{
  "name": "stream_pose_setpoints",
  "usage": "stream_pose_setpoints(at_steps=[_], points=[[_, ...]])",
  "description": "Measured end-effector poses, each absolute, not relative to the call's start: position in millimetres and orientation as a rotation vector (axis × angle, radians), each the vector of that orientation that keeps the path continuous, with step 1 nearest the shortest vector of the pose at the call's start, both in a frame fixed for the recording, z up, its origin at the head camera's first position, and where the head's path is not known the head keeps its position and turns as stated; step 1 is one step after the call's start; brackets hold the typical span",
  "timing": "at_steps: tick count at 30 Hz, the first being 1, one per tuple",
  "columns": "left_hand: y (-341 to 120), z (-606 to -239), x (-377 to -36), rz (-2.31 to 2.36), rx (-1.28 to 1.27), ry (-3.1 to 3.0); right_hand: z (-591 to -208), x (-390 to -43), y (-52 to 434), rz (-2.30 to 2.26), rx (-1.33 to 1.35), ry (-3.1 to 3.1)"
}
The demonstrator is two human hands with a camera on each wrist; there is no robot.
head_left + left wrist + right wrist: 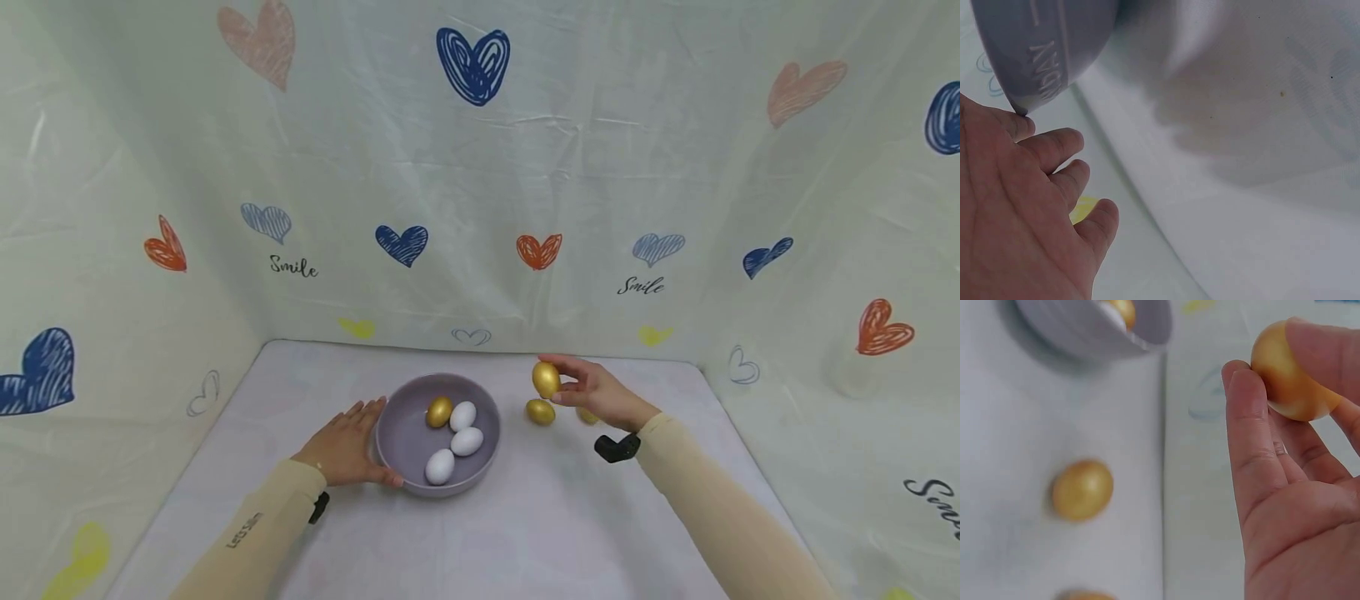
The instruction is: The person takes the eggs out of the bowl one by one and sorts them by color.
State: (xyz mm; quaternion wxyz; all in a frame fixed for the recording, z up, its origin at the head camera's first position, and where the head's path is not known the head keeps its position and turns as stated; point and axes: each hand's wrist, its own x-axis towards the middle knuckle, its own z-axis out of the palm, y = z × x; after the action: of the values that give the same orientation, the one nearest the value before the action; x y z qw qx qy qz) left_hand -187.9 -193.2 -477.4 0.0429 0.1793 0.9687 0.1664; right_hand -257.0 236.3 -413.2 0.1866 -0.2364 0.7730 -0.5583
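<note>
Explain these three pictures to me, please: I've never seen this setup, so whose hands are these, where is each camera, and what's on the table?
There is no machine here: a person works with two bare hands. The wide picture comes from a camera on the person's head, looking down at a white table inside a tent of heart-printed cloth. The other two come from cameras worn on each wrist.

The left hand rests flat against the side of a grey bowl, which holds one gold egg and three white eggs. The left wrist view shows that bowl's outer wall just above the fingers.

The right hand pinches a gold egg above the table; the right wrist view shows it between thumb and fingers. Another gold egg lies on the table below, and a third is partly hidden behind the hand.
</note>
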Motion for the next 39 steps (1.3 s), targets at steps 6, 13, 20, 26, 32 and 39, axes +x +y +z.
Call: stream_pose_setpoints(at_steps=[6,13,20,26,32,39], points=[[-191.5,-478.9,-187.8,0.520,0.569,2.961,-423.5,-257.1,291.5,-1.579,-0.521,2.308],[-193.0,-475.1,-187.2,0.517,0.544,2.953,-445.9,-264.8,339.7,-1.626,-0.306,2.354],[-191.4,-473.4,-185.8,0.516,0.533,2.939,-463.2,-266.0,364.5,-1.624,-0.181,2.389],[-191.0,-474.2,-187.1,0.516,0.523,2.940,-474.4,-265.9,376.3,-1.607,-0.063,2.412],[-192.0,-476.8,-188.8,0.502,0.531,2.948,-487.0,-266.7,384.5,-1.549,0.082,2.433],[-192.2,-477.6,-189.4,0.505,0.531,2.950,-501.0,-267.6,388.9,-1.508,0.111,2.452]])
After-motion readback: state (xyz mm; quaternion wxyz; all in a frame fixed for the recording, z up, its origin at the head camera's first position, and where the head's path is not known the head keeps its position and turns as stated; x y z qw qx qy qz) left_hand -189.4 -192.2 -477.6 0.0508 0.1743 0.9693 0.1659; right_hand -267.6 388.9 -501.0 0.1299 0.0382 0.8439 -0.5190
